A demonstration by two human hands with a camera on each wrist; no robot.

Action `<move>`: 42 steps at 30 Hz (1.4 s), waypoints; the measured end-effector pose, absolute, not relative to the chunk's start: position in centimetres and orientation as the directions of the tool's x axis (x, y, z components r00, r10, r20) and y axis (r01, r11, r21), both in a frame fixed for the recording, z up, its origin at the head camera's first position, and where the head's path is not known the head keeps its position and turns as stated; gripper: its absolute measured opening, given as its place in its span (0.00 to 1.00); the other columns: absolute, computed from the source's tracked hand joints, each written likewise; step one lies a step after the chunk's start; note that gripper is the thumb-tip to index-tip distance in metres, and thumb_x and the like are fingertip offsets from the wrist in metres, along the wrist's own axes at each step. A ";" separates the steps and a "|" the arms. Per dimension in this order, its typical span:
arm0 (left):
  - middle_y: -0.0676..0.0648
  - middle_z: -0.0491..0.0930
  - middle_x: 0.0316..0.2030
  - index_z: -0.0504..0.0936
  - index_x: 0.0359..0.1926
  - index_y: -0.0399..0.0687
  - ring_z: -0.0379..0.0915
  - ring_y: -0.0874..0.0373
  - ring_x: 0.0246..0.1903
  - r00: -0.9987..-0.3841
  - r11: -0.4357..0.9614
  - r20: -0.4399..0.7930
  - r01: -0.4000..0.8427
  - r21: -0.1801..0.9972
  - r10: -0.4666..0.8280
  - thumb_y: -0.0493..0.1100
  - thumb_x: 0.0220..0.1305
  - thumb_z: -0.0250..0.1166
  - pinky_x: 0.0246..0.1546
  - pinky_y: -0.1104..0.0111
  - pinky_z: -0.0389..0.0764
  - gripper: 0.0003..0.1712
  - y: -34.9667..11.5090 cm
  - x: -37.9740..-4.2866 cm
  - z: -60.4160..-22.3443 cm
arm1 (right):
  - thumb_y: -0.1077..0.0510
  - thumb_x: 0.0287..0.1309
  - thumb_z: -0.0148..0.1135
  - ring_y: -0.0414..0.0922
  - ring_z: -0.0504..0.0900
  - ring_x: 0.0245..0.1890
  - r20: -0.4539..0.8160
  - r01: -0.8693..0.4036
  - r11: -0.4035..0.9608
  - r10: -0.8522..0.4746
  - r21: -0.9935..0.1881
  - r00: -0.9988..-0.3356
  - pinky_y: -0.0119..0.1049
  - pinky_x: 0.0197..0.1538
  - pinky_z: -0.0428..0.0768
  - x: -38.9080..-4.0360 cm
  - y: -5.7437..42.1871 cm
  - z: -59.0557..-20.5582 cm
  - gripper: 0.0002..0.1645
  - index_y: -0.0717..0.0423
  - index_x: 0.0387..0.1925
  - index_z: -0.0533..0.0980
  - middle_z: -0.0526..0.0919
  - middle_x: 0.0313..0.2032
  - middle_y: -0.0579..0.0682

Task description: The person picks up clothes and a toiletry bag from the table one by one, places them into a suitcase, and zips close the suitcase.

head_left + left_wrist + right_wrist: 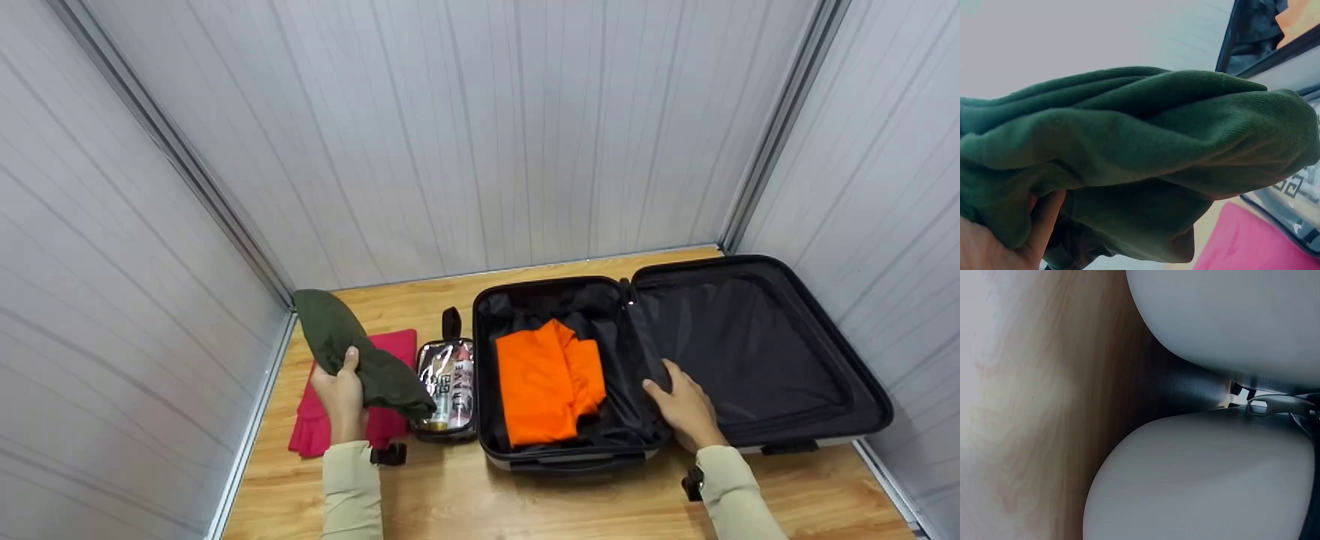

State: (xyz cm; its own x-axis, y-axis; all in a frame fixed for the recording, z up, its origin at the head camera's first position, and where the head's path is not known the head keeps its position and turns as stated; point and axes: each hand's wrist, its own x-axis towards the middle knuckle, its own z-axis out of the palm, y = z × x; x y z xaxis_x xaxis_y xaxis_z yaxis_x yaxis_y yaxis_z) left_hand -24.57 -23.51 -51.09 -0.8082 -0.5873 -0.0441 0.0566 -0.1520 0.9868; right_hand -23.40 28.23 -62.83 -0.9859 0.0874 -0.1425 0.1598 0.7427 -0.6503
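My left hand (341, 394) grips a folded dark green garment (330, 322) in mid-air, the thumb lying on top of it. Its soft folds fill much of the left wrist view, where part of the hand (1002, 247) shows at lower left. An open black-lined suitcase (750, 360) lies on the floor, and an orange folded garment (536, 382) sits in its left half. At the near end of the hinge between the halves rests my right hand (684, 405), thumb spread from the fingers. The right wrist view shows the pale shells (1202, 484) but not the hand.
A pink-red cloth (395, 346) lies on the wooden floor (450, 495) beneath the green garment. Between it and the suitcase is a clear travel pouch (459, 397) with bottles inside and a black strap. Grey panel walls (480, 135) stand behind and at both sides.
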 end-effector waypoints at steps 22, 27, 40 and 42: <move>0.36 0.78 0.58 0.72 0.68 0.32 0.80 0.64 0.41 -0.819 -0.150 -0.024 0.076 0.986 -0.573 0.38 0.75 0.59 0.48 0.73 0.80 0.25 -22.4 -24.8 -50.8 | 0.36 0.73 0.51 0.72 0.62 0.71 -0.139 0.165 0.736 0.097 -0.656 -0.986 0.68 0.70 0.63 -23.2 28.1 -62.7 0.47 0.58 0.80 0.51 0.58 0.75 0.70; 0.35 0.77 0.60 0.70 0.68 0.31 0.80 0.66 0.42 -0.823 -0.166 -0.031 0.077 0.983 -0.567 0.38 0.74 0.59 0.48 0.73 0.80 0.26 -22.1 -25.1 -50.7 | 0.36 0.74 0.51 0.72 0.61 0.72 -0.147 0.170 0.730 0.095 -0.662 -0.984 0.68 0.70 0.62 -23.3 28.2 -62.6 0.47 0.58 0.80 0.50 0.57 0.76 0.70; 0.41 0.82 0.48 0.75 0.63 0.29 0.81 0.65 0.36 -0.820 -0.127 -0.001 0.087 0.988 -0.573 0.38 0.74 0.60 0.43 0.74 0.81 0.22 -21.3 -25.2 -50.6 | 0.34 0.73 0.50 0.73 0.62 0.71 -0.144 0.159 0.742 0.085 -0.651 -0.986 0.68 0.69 0.63 -23.3 28.3 -62.8 0.49 0.58 0.80 0.50 0.58 0.75 0.72; 0.40 0.82 0.49 0.74 0.64 0.29 0.81 0.66 0.37 -0.821 -0.128 0.002 0.092 0.988 -0.571 0.38 0.73 0.61 0.44 0.74 0.81 0.23 -21.1 -25.2 -50.6 | 0.35 0.73 0.50 0.73 0.62 0.71 -0.143 0.160 0.738 0.087 -0.656 -0.986 0.68 0.69 0.63 -23.4 28.3 -62.8 0.48 0.58 0.80 0.50 0.58 0.75 0.71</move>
